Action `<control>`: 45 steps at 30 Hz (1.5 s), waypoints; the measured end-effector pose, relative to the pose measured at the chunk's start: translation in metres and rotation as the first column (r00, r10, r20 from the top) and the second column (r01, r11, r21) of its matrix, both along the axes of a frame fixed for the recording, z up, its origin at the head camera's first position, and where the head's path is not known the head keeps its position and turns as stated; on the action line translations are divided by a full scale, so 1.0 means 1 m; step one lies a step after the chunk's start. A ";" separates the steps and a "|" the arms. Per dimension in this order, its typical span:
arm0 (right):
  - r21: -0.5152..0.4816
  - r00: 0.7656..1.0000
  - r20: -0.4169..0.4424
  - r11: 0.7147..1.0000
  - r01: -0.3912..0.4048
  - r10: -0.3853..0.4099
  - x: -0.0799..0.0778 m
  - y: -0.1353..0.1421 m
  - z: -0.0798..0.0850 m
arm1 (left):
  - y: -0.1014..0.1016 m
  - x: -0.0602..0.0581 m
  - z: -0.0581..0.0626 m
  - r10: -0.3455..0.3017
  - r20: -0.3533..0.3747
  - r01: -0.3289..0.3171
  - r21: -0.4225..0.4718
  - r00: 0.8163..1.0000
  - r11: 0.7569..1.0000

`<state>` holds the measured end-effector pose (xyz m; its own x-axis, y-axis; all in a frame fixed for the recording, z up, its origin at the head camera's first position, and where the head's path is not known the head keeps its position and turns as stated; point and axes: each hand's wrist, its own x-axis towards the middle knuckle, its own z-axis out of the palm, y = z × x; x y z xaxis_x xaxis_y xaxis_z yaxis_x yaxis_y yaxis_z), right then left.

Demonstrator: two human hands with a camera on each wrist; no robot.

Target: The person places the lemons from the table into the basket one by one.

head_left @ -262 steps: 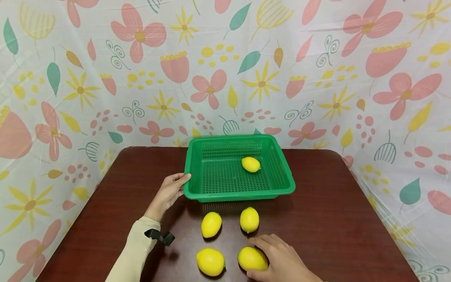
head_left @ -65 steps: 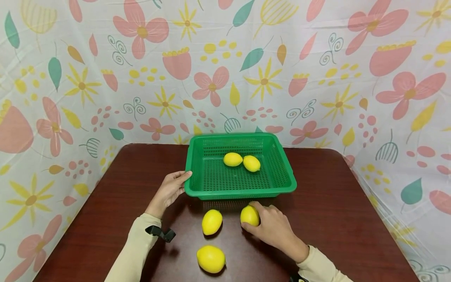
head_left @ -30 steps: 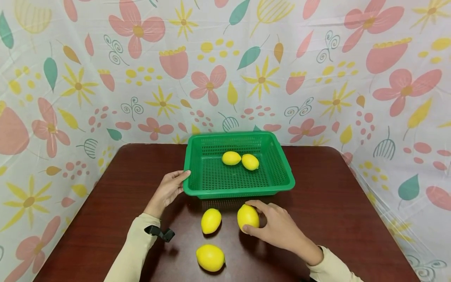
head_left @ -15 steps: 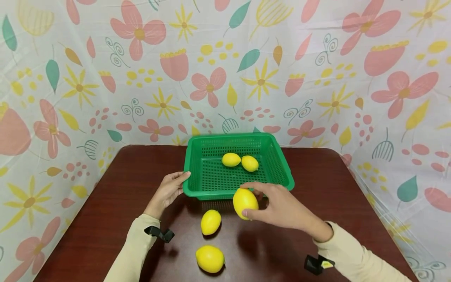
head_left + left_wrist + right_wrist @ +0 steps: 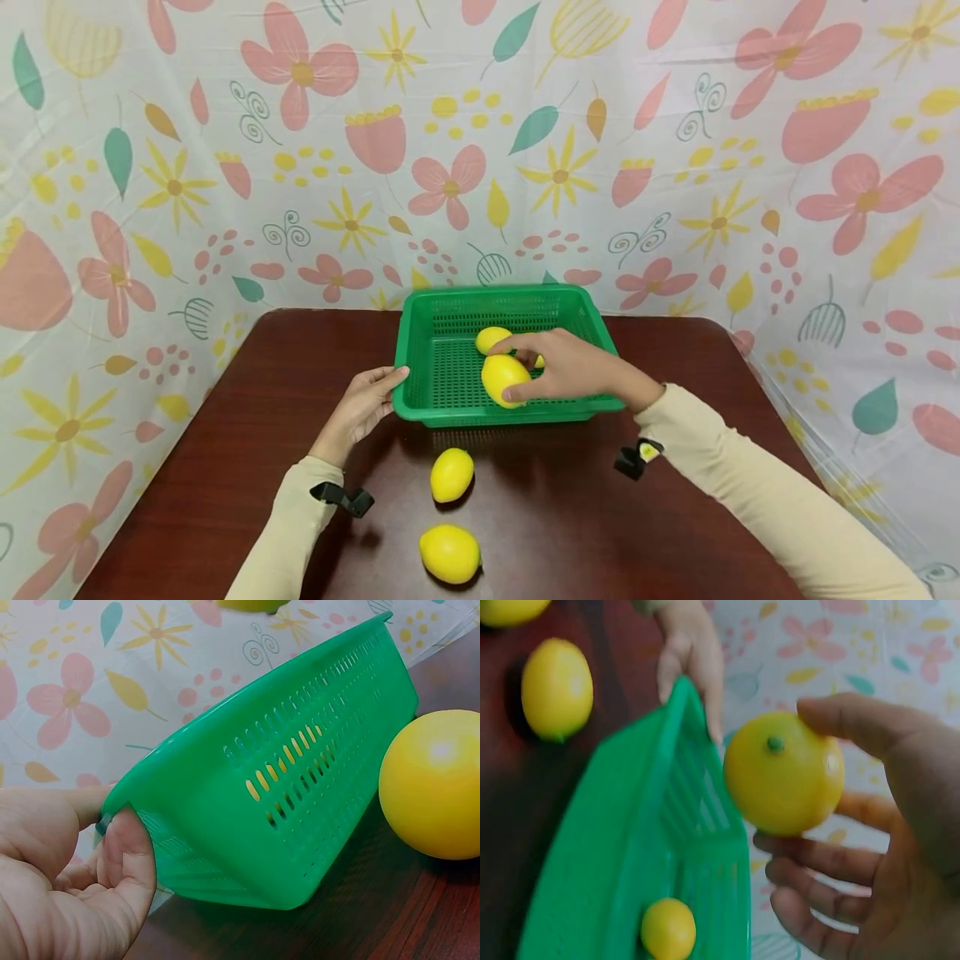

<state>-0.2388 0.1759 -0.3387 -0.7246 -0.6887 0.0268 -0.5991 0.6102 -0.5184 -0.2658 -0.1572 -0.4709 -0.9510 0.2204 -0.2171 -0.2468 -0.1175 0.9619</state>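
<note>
A lemon (image 5: 504,379) is pinched between the thumb and fingers of my right hand (image 5: 566,367), held up over the front part of a green plastic basket (image 5: 480,412). In the right wrist view the same lemon (image 5: 780,776) shows its green stem end. My left hand (image 5: 365,406) grips the basket's left rim, thumb on top and fingers beneath, as the left wrist view shows at the basket wall (image 5: 217,802). Inside the basket lie two lemons; one lemon (image 5: 492,337) shows well, the other is mostly hidden behind my right hand.
Two more lemons lie on the dark wooden table (image 5: 600,533) in front of the basket: a nearer lemon (image 5: 450,553) and a farther lemon (image 5: 452,475). A flower-printed cloth (image 5: 450,125) hangs behind and at both sides of the table.
My right hand took one lemon from the basket earlier's front right spot on the table and lifted it up and forward over the basket. A second lemon joined the first inside. My left hand stayed.
</note>
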 end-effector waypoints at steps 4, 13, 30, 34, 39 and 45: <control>0.046 0.999 0.017 0.998 -0.046 0.046 -0.029 -0.007 -0.003 | -0.001 0.001 0.000 -0.003 -0.001 0.003 -0.009 1.000 1.000; 0.122 0.997 0.035 0.990 -0.067 0.063 -0.083 -0.029 -0.020 | 0.000 0.001 -0.002 0.001 0.009 -0.001 -0.024 1.000 1.000; 0.212 0.991 0.112 0.976 0.050 -0.075 -0.141 -0.075 -0.047 | -0.006 0.000 -0.002 0.020 0.008 -0.020 0.002 1.000 1.000; 0.228 0.990 0.090 0.970 0.084 -0.107 -0.148 -0.083 -0.058 | -0.005 -0.001 -0.002 0.014 0.007 -0.014 0.005 1.000 1.000; 0.276 0.991 0.041 0.955 0.110 -0.126 -0.151 -0.088 -0.073 | -0.004 -0.002 -0.003 0.011 0.010 -0.011 0.008 1.000 1.000; 0.313 0.991 0.001 0.942 0.124 -0.131 -0.152 -0.090 -0.082 | -0.001 -0.002 -0.003 0.007 -0.001 -0.007 0.009 1.000 1.000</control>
<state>-0.3910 0.0860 -0.4203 -0.8047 -0.5623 -0.1904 -0.4969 0.8135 -0.3023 -0.2674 -0.1587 -0.4743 -0.9527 0.2154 -0.2145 -0.2453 -0.1278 0.9610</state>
